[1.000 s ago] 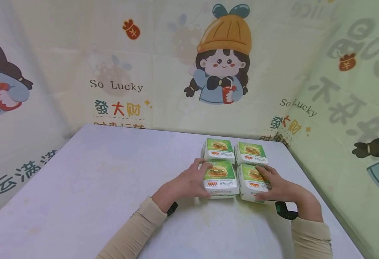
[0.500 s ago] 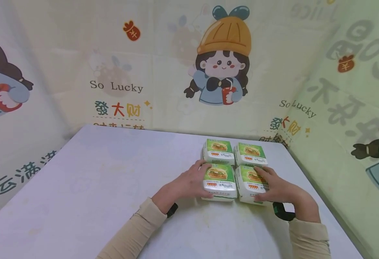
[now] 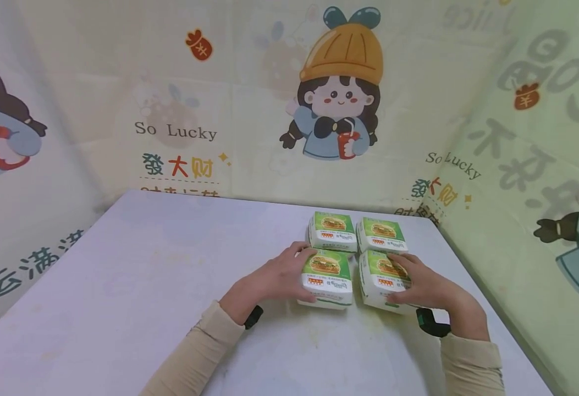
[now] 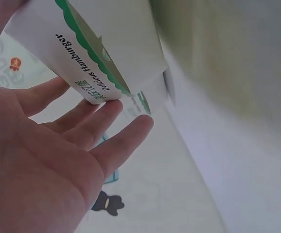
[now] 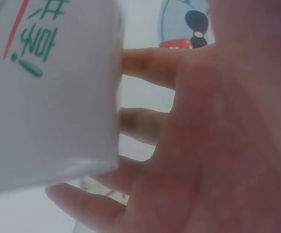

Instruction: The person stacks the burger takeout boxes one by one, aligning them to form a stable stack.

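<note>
Four-sided hamburger boxes, green and white with a burger picture, stand in two rows at the table's right. My left hand point(image 3: 279, 278) grips the front left hamburger box point(image 3: 327, 278) from its left side, thumb at the near face. The front right hamburger box point(image 3: 375, 280) is gripped by my right hand point(image 3: 428, 283) from the right. A narrow gap separates these two. In the left wrist view, the gripped box point(image 4: 82, 53) reads "Delicious Hamburger", with fingers along its side. White box wall point(image 5: 58, 116) fills the right wrist view's left half, fingers against it.
Behind the gripped pair stand a back left hamburger box point(image 3: 332, 231) and a back right hamburger box point(image 3: 381, 234). The white table point(image 3: 170, 275) meets a printed cloth backdrop point(image 3: 254, 110) at the back and both sides.
My left hand has shifted left with the front left box, and the gap between the front boxes has widened. The right hand first drew slightly left with its box, then stayed nearly still.
</note>
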Tool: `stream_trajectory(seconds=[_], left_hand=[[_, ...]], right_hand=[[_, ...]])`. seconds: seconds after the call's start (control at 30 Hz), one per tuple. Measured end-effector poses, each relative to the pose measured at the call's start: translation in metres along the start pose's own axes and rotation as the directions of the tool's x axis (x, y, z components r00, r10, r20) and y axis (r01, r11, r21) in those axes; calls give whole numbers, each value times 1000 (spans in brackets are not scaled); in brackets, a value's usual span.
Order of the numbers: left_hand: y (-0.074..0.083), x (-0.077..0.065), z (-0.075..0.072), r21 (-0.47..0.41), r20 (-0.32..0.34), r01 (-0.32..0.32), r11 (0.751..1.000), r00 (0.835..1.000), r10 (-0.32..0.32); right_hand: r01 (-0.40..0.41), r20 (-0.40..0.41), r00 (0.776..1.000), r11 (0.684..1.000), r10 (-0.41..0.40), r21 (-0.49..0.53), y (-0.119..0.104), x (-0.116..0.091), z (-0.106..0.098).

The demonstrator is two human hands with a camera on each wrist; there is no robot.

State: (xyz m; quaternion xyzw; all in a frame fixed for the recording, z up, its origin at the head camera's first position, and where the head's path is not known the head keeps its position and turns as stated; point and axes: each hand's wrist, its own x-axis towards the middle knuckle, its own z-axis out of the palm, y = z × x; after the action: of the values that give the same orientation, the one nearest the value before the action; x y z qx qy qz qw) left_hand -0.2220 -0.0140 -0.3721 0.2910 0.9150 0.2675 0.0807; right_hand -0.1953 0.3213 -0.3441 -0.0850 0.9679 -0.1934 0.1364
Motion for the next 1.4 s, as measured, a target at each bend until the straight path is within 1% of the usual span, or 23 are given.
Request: stream_trajectory(seconds=[0.1,0.23,0.4,0.57,0.67,0.83,1.0,1.1,1.4], left_hand=[[-5,-5,-6,-14,-5,7,1000,1000,-7],[-14,-16,-15,-27,-18,29,999,999,-29],[-27,-29,-29,-28,-57,57,998,997,-58],[-38,-36,-38,-29,-82,100,995,991,-102],[-46,-39,-42,-28,-85,108,994,990,-110],[-57,-42,-48,-39,-95,90,995,991,-93],[-65,-44,-53,-38,-89,99,994,991,-102],[-68,-44,-54,-41,-83,104,994,991,-108],[-74,-44,-54,-76,-53,121,990,991,-125]], right_hand=[[7,-4,1000,1000,-7,-6,-2,0,-1],[26,-16,1000,1000,-26,-16,-5,-1,-2],[44,-30,999,999,-45,-28,-7,0,-2],[47,-48,998,998,-49,-35,-9,-1,-3],[60,-61,996,997,-62,-39,-11,-1,-4],[84,-76,993,996,-86,-37,-18,-3,-6],[120,-116,985,991,-126,-53,-22,-4,-7],[133,-132,981,989,-139,-57,-25,-3,-8],[152,-137,978,987,-157,-47,-40,0,-10]])
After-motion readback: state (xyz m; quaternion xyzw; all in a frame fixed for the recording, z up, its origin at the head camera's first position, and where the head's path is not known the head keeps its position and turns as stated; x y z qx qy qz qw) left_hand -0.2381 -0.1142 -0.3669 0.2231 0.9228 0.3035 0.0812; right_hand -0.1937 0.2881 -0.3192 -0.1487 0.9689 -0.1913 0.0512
